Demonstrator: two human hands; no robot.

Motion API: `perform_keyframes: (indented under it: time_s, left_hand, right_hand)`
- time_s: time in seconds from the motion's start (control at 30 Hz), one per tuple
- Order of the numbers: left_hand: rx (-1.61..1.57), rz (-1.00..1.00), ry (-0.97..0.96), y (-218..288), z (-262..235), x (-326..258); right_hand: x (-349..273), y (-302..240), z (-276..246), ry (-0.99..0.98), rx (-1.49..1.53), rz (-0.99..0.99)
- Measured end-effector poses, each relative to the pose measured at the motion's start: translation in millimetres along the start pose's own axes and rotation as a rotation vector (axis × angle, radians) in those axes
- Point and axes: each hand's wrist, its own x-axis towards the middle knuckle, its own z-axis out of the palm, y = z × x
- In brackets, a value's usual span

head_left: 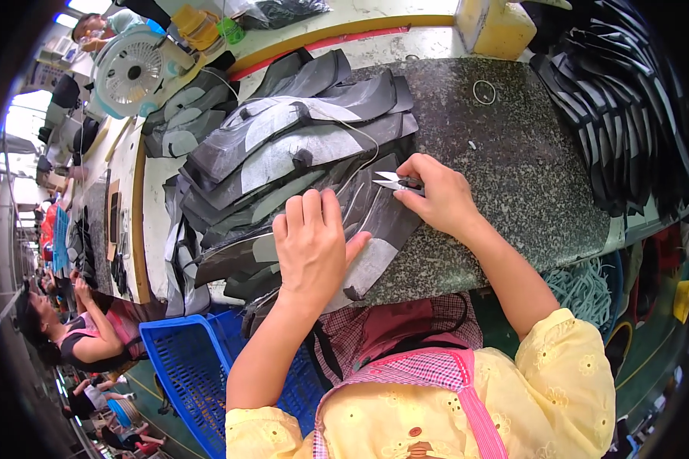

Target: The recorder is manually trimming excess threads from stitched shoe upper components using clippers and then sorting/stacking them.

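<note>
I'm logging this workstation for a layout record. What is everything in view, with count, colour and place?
cut fabric pieces: a pile, grey and black, left half of the stone worktop
stone worktop: one, speckled dark grey, centre
thread snips: one, silvery blades, in the right hand
rubber band: one, pale, on the worktop, upper right
desk fan: one, white and pale blue, upper left
yellow block: one, top edge
dark stacked pieces: a stack, black and grey, far right
blue crate: one, lower left
co-worker: one, seated far left
left hand: flat on the pile
right hand: holding the snips
</note>
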Motion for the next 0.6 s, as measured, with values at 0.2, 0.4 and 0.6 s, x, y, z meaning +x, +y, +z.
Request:
perform_keyframes:
  time_s: [0.2,0.4,0.6]
  left_hand:
    - [-0.087,-0.037,-0.001,-0.5,3.4,2.3]
    - [-0.214,-0.104,-0.049,-5.3,5.8,12.5]
    - [-0.219,0.025,0.064,0.2,10.1,-1.4]
  right_hand:
    - [18.5,-3.6,10.9,-0.025,0.162,0.033]
    - [32.2,4.6,12.7,0.025,0.303,0.1]
    - [44.9,0.7,6.3,-0.233,0.308,-0.314]
